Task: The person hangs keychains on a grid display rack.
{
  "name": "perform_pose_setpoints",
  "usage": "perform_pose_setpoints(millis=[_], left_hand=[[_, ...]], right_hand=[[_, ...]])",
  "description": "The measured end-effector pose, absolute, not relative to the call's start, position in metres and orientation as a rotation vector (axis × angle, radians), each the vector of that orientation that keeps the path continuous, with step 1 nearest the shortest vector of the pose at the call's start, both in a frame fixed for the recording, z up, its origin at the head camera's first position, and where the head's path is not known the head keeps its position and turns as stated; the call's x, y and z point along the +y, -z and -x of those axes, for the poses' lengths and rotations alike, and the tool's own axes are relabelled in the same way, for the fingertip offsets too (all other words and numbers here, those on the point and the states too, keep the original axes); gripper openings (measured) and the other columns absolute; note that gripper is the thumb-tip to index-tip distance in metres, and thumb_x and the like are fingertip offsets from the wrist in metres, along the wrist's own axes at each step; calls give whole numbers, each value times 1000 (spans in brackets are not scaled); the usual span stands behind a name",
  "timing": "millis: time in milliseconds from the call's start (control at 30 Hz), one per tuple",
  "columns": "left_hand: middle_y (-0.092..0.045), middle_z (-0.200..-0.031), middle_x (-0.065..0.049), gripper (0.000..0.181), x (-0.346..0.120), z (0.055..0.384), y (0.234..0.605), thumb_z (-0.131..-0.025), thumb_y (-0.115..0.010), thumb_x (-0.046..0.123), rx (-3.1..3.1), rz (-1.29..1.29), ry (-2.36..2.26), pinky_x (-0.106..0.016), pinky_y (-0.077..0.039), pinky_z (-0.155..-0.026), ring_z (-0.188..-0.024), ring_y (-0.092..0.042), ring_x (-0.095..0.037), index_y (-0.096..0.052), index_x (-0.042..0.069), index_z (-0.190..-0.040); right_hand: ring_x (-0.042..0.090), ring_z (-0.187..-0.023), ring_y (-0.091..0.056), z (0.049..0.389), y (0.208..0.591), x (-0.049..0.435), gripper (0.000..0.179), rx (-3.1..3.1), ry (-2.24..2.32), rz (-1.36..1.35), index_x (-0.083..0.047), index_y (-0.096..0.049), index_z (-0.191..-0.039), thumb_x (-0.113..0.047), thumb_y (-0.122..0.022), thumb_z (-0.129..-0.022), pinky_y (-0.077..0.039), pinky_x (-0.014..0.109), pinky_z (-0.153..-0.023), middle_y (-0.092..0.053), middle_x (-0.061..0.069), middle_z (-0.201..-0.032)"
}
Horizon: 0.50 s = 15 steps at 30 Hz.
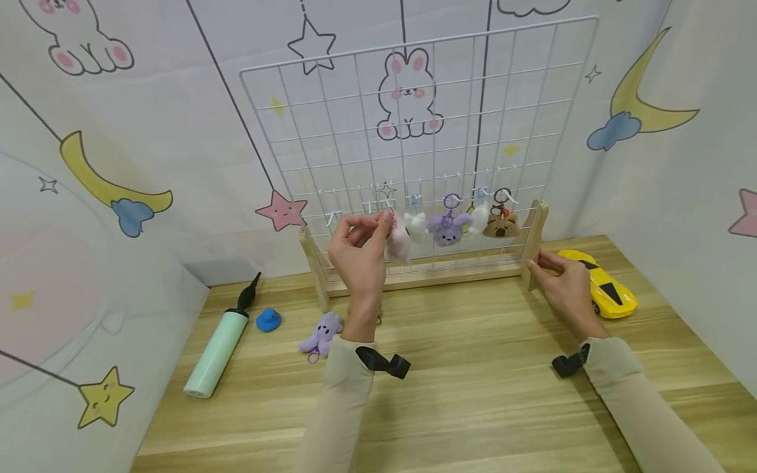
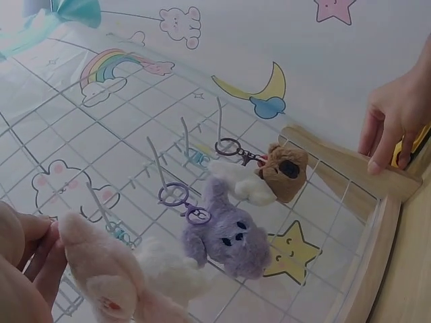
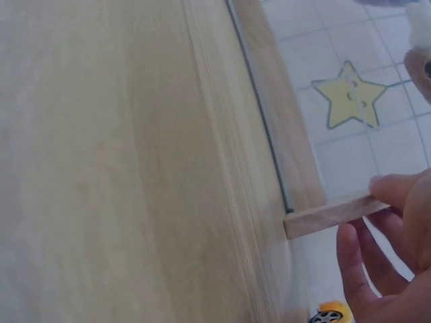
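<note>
My left hand [image 1: 362, 259] is raised at the white wire grid rack, its thumb and fingertips pinching the top of a pink plush keychain [image 1: 399, 244] by the hooks. In the left wrist view the pink plush [image 2: 101, 269] hangs beside the fingers; its ring is hidden. Right of it, a white plush keychain [image 1: 416, 227], a purple plush keychain [image 1: 447, 231], another white one [image 1: 478, 220] and a brown plush keychain [image 1: 501, 226] hang from hooks. With thumb and fingers, my right hand [image 1: 564, 286] grips the rack's right wooden post [image 1: 534, 240], also seen in the right wrist view.
A purple plush keychain [image 1: 322, 334] lies on the table behind my left forearm. Further left are a blue toy duck [image 1: 269, 320] and a mint-green hand pump [image 1: 219, 351]. A yellow toy car [image 1: 609, 289] stands just right of my right hand. Patterned curtains surround the table.
</note>
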<state>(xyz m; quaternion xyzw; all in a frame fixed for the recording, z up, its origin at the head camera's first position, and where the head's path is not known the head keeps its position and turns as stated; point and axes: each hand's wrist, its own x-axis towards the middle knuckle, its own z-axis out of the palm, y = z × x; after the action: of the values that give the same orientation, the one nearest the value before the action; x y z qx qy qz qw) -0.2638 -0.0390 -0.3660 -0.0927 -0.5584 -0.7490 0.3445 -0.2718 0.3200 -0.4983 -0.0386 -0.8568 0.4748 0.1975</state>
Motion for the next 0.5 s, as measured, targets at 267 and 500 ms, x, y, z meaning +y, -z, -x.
perform_pose_setpoints(millis=[267, 500], left_hand=[[-82, -95, -24, 28, -33, 271, 368, -89, -90, 5, -1336, 211, 2066, -35, -67, -78, -85, -84, -24, -63, 9, -81], [-83, -95, -20, 28, -31, 275, 369, -90, -87, 3, -1353, 186, 2037, -34, -67, -75, -85, -84, -23, -62, 11, -81]], right_hand=[[39, -130, -69, 271, 498, 319, 59, -2402, -1335, 106, -3, -66, -147, -44, -71, -104, -47, 0, -78, -75, 21, -134], [39, -131, -68, 271, 497, 319, 60, -2406, -1331, 107, -3, -66, -147, -44, -72, -104, -47, 1, -79, -75, 21, -134]])
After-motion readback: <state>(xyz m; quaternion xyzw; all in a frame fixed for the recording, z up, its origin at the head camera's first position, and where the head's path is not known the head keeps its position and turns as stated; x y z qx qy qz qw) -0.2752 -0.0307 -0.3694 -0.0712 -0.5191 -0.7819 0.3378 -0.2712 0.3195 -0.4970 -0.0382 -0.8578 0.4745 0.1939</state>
